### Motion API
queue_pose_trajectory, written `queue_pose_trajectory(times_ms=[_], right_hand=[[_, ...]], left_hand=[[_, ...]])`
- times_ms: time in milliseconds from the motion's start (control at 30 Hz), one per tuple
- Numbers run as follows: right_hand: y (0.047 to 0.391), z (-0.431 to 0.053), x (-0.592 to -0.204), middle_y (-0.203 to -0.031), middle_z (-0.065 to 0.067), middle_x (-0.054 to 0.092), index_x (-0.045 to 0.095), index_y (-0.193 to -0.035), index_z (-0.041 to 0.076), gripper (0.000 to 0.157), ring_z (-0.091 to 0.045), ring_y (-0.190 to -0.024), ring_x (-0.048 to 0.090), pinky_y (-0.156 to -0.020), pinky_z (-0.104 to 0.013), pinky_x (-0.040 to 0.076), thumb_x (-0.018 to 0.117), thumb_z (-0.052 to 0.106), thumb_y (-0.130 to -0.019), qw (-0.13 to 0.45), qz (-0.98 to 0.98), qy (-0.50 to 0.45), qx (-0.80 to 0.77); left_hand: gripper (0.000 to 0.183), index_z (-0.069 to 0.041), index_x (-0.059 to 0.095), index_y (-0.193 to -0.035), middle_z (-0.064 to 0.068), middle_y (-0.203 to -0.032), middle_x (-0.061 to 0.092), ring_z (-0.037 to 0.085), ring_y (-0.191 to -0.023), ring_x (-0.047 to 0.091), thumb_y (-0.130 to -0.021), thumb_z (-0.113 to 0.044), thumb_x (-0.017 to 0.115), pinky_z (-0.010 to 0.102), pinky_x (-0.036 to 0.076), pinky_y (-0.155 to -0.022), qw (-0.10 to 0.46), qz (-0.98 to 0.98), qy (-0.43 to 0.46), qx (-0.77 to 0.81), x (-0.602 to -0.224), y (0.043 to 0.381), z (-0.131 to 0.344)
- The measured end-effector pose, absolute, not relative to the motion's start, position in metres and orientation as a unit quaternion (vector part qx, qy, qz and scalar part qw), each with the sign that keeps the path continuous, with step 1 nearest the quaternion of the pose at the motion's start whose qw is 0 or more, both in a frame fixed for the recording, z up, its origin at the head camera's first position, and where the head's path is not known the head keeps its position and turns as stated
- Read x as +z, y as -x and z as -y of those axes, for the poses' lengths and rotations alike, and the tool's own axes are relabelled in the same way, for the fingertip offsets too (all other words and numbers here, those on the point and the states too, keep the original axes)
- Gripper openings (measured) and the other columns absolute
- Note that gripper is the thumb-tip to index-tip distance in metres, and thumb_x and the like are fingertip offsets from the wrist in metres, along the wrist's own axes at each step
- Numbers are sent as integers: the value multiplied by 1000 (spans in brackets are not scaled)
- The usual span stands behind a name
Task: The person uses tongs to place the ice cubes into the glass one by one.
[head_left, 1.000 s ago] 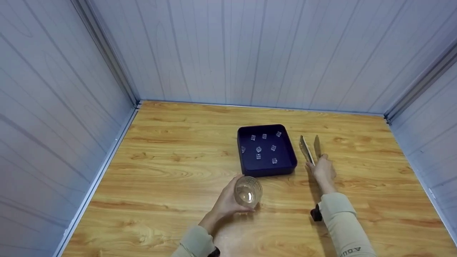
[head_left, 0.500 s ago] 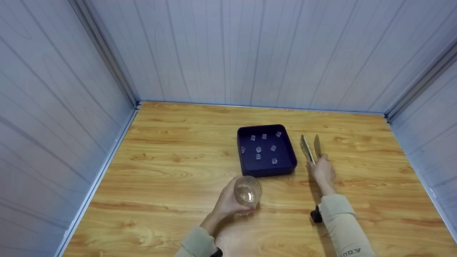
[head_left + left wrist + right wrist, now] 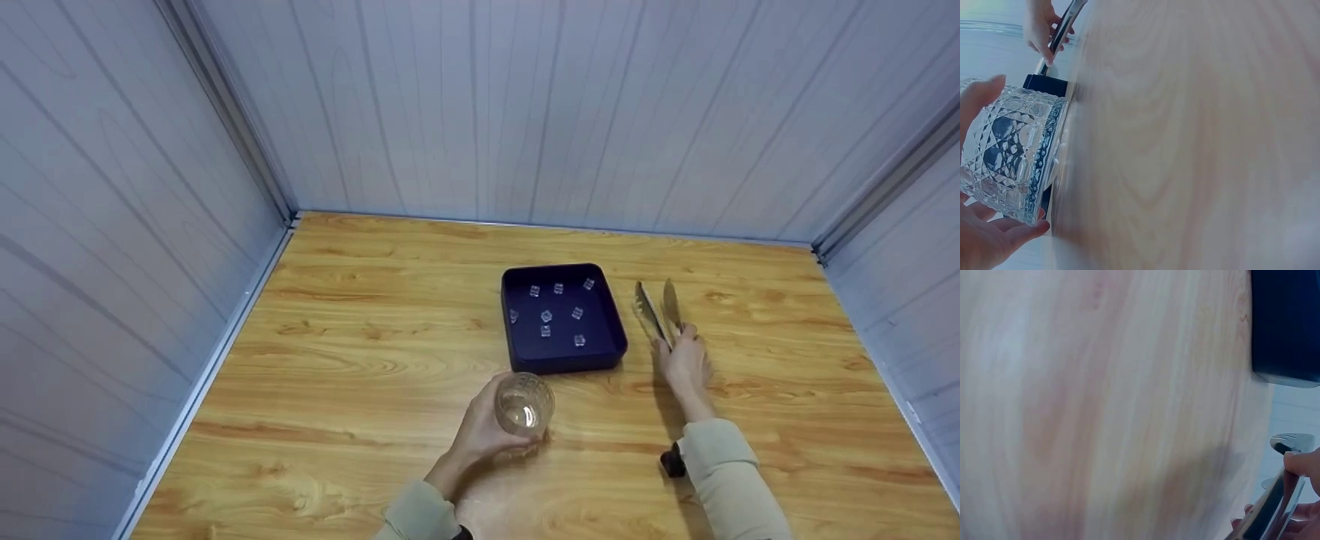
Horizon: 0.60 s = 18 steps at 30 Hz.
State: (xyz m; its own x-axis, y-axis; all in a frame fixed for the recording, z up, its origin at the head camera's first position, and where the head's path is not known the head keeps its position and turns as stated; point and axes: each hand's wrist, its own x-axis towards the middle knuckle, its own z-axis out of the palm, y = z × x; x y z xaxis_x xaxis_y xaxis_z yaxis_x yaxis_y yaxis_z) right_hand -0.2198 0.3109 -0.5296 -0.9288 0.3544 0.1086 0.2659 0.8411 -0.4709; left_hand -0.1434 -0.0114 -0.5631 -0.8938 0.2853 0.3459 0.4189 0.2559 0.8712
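I note left hand (image 3: pixel 480 424) gripping glass (image 3: pixel 525 406) just in front of tray (image 3: pixel 568 364); right hand (image 3: pixel 686 366) gripping tongs (image 3: pixel 672 303), spread, beside tray. Risk: clear pieces (image 3: pixel 546 316) in tray may slip if tongs pinch them off-centre.

left fingers (image 3: pixel 1019 234) curled, right fingers (image 3: pixel 1301 464) pinching

Reads as a partitioned booth, nearer a lab or test cell than a home. Walled on left, right and far side by pale, streaked panels (image 3: pixel 427 112), framed at the corners with grey metal posts (image 3: pixel 232 109). Fitted with a wood-grain bench (image 3: pixel 375 300) reaching the panels, edged on the left by a metal strip (image 3: pixel 208 375). Hints at a kitchen only through glass (image 3: pixel 525 405) and tongs (image 3: pixel 673 304). Cannot place more exactly from these views.
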Motion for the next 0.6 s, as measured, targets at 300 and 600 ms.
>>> queue_pose_trajectory(times_ms=[300,600], right_hand=[[209,-307,-514,-108,-32,44,33,-129,-5,50,-47,-90,46,-63,-56,42,51,20,-90,153,950,112,248],[201,-293,-495,-92,-26,51,42,-124,-6,49,-41,-77,50,-52,-51,41,59,19,-85,226,947,12,226]], left_hand=[[90,-3,40,-125,11,-117,53,26,-108,49,-48,-16,86,39,38,-93,43,798,204,-566,-558,141,10],[88,-10,41,-123,4,-115,53,21,-106,49,-48,-19,86,36,39,-92,25,808,190,-557,-553,141,8]])
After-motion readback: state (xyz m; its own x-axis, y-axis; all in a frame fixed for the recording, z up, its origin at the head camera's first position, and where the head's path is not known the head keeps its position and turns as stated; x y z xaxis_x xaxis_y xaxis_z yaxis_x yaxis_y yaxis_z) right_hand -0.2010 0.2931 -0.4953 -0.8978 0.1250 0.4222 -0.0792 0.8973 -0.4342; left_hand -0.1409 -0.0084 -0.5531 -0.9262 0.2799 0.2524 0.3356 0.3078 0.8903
